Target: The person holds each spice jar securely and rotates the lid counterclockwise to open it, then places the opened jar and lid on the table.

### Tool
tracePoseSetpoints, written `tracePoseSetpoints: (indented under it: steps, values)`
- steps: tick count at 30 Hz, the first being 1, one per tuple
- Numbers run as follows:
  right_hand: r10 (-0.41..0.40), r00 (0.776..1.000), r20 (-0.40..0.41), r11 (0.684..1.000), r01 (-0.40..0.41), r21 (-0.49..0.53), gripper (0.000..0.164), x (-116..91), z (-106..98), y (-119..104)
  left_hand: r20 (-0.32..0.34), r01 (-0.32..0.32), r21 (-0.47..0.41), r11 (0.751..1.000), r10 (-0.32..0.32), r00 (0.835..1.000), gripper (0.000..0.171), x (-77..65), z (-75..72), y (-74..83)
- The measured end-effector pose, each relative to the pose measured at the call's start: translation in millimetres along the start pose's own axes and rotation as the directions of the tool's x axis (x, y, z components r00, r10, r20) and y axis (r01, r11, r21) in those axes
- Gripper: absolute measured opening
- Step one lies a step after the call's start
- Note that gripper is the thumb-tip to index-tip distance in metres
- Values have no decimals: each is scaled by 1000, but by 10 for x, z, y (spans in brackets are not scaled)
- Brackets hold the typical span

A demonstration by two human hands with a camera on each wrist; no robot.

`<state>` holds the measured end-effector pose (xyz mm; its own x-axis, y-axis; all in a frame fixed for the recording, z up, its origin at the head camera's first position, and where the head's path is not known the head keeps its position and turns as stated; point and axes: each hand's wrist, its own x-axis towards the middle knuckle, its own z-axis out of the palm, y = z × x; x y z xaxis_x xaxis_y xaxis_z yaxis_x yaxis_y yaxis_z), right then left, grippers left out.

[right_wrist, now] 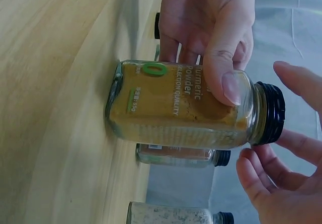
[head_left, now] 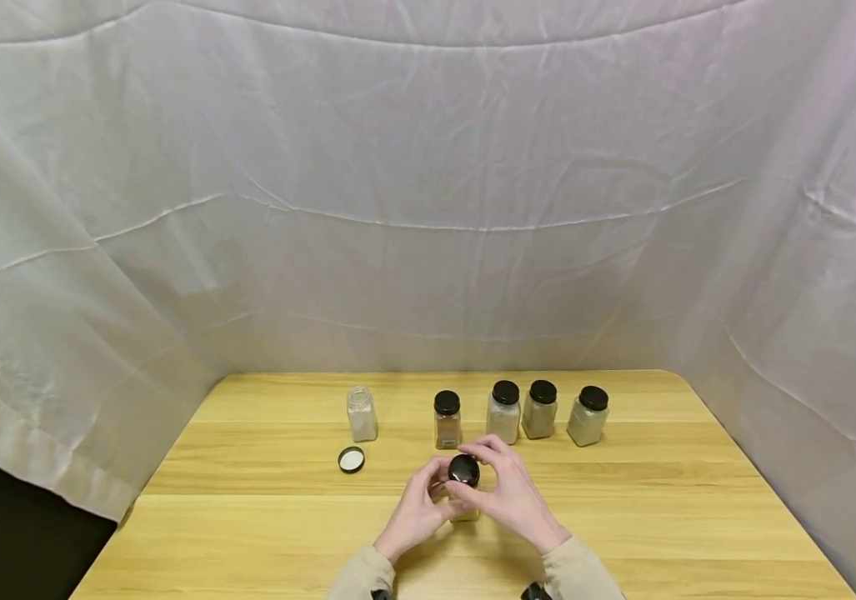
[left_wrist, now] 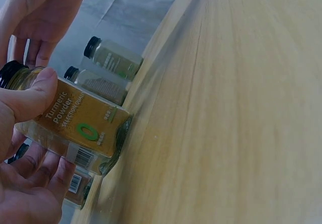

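A square glass jar of turmeric powder (right_wrist: 161, 98) stands upright on the table, its black lid (head_left: 463, 469) on top. My left hand (head_left: 414, 510) grips the jar's body, the thumb pressed across the label side and the fingers round the other side, as the left wrist view (left_wrist: 30, 113) shows. Around the lid, my right hand (head_left: 508, 498) spreads its thumb and fingers. In the right wrist view one finger (right_wrist: 297, 78) stands apart from the lid, while others lie close beneath it; whether they touch it I cannot tell.
Behind the hands stands a jar of reddish-brown spice (head_left: 447, 429). Right of it are three more black-lidded jars (head_left: 503, 421) (head_left: 540, 417) (head_left: 588, 425). At left are an uncapped jar (head_left: 362, 417) and a loose lid (head_left: 351, 459), white inside up. A grey curtain (head_left: 428, 275) surrounds the wooden table (head_left: 247, 533).
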<state>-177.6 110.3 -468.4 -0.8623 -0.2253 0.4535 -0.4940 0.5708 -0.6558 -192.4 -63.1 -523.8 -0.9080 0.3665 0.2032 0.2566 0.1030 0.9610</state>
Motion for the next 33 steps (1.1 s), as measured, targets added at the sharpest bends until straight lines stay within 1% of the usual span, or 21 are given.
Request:
tracePoseSetpoints:
  steps: [5, 8, 14, 18, 20, 26, 30, 33]
  values:
    - [-7, 999, -45, 1000, 7, 6, 41, 18, 16, -10, 11, 13, -23, 1000, -12, 1000, 50, -1, -1, 14]
    - [-17, 998, -57, 1000, 18, 4, 40, 22, 20, -14, 12, 5, -28, 1000, -5, 1000, 50, 0, -1, 14]
    - [-66, 997, -36, 997, 67, 24, 34, 19, 8, -10, 0, -7, -6, 1000, 7, 1000, 48, -2, -4, 3]
    - [-98, 995, -21, 995, 98, 19, 36, 8, 0, 3, -4, -16, 8, 1000, 16, 1000, 47, 0, -4, -3]
    - [-91, 996, -23, 996, 91, 13, 37, 4, 3, 5, -1, -18, 4, 1000, 18, 1000, 47, 2, -2, -3]
    - [-28, 998, -60, 1000, 28, -12, 39, 7, 29, -3, 6, -10, -26, 1000, 10, 1000, 48, 2, 6, -3]
    - [-30, 997, -75, 999, 28, -26, 37, 13, 33, -12, 8, -3, -33, 999, 3, 1000, 48, 2, 5, 1]
    - [-48, 997, -60, 999, 47, -20, 35, 14, 21, -18, 5, -5, -20, 1000, 5, 1000, 48, 0, 1, 5]
